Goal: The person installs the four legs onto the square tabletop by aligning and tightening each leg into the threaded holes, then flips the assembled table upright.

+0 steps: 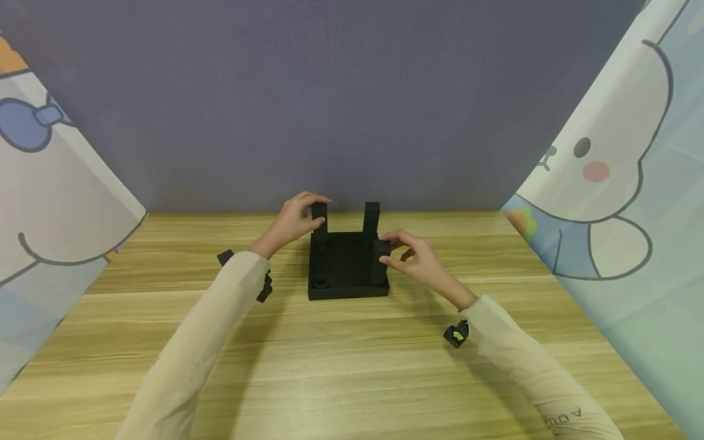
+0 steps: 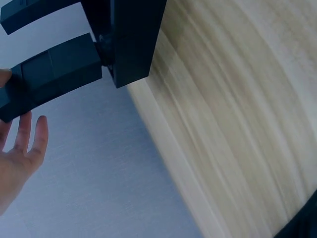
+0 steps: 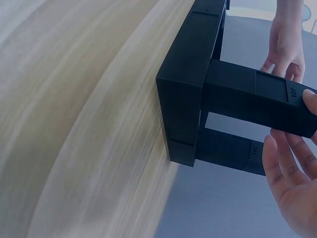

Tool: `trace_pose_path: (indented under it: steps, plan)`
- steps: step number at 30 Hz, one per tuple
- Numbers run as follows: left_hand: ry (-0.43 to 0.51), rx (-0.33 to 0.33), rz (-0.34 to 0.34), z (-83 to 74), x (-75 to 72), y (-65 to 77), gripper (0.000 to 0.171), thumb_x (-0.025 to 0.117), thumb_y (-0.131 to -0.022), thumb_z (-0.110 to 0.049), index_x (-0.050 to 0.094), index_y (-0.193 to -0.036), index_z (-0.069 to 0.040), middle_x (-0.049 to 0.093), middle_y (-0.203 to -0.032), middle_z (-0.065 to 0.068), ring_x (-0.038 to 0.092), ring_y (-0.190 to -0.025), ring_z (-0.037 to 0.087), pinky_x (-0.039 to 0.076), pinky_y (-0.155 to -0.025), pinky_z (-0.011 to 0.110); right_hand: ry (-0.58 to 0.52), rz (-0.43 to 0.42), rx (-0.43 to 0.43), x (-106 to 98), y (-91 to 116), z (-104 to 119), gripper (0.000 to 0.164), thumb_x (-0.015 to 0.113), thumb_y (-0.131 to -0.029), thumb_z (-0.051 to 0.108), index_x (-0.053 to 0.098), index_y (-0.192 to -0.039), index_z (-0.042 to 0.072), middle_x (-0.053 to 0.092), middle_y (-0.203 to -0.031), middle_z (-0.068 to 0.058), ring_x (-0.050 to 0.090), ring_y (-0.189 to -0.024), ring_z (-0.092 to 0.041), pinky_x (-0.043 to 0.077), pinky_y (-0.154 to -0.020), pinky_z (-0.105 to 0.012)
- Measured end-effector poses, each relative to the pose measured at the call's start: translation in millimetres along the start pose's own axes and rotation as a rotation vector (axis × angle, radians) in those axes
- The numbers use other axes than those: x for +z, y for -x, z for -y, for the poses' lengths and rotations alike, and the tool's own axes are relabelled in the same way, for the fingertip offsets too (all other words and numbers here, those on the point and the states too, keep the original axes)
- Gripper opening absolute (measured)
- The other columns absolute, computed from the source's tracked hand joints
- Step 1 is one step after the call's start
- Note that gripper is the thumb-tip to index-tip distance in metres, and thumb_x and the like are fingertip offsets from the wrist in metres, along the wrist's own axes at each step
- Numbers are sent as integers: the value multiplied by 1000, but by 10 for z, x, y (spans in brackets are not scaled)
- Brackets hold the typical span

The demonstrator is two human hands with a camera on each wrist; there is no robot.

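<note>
The left hand (image 1: 291,220) pinches the upper end of the left rear post (image 1: 319,225), a black upright block, between the thumb on the near side and the fingers on the far side; beneath this hand the post's lower end comes down to the far left corner of the black base (image 1: 348,294), though whether it sits fully home cannot be told.

The right hand (image 1: 418,260) pinches the top of the front right post (image 1: 378,266), its thumb on one face and its fingers curved round the other; the number 127 marks this post just beside the right thumb in the right wrist view, and the post's foot meets the base below and left of that hand; the right rear post (image 1: 371,219) stands upright between the two hands, beyond the right one and held by neither.

The base lies flat on the wood-grained table (image 1: 341,366), between and below the hands; a round socket (image 1: 321,281) sits in its near left corner, on the near side of the left hand; a grey panel (image 1: 330,104) rises beyond both hands, and a pale sleeve (image 1: 206,348) covers the forearm behind the left hand.
</note>
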State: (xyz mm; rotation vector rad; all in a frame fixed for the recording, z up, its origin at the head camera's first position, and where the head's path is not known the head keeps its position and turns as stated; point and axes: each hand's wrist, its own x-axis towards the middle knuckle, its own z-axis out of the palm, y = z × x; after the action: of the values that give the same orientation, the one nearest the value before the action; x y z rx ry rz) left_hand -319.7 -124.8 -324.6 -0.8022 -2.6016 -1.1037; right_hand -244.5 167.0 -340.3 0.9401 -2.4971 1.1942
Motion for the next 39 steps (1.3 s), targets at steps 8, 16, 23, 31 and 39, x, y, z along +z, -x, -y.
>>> trace_pose_path:
  steps: [8, 16, 23, 31, 39]
  plan:
    - [8, -23, -90, 16, 56, 8, 33, 67, -84, -18, 61, -117, -16, 51, -119, 9, 50, -105, 25, 50, -79, 42, 6, 4, -9, 0, -1, -14, 35, 71, -80, 15, 59, -114, 12, 64, -100, -9, 61, -89, -20, 52, -63, -32]
    - [12, -36, -78, 3, 52, -11, 31, 65, -85, -17, 61, -115, -15, 51, -120, 10, 50, -109, 28, 50, -81, 44, 5, 4, 12, -37, 2, 221, 35, 69, -80, 6, 58, -113, 1, 64, -100, -17, 62, -89, -28, 51, -62, -36]
    - [19, -2, 3, -10, 13, -35, 31, 61, -86, -12, 59, -117, -13, 50, -125, 11, 51, -108, 26, 51, -75, 39, 4, -10, 5, 11, -6, -1, 38, 71, -79, 8, 59, -115, 5, 64, -101, -15, 62, -89, -26, 51, -61, -36]
    - [34, -5, -1, 7, 21, -26, 38, 61, -87, -15, 54, -124, -16, 47, -131, 10, 48, -112, 26, 48, -78, 42, -5, -14, -25, 4, -1, -29, 37, 71, -80, 13, 59, -114, 10, 64, -100, -10, 61, -88, -20, 51, -61, -30]
    - [62, -20, -113, 20, 101, 28, 34, 64, -85, -15, 58, -118, -14, 44, -126, 11, 43, -119, 31, 46, -90, 49, -9, -15, -31, 6, 3, -28, 37, 71, -80, 13, 59, -114, 11, 64, -100, -9, 62, -88, -23, 52, -60, -31]
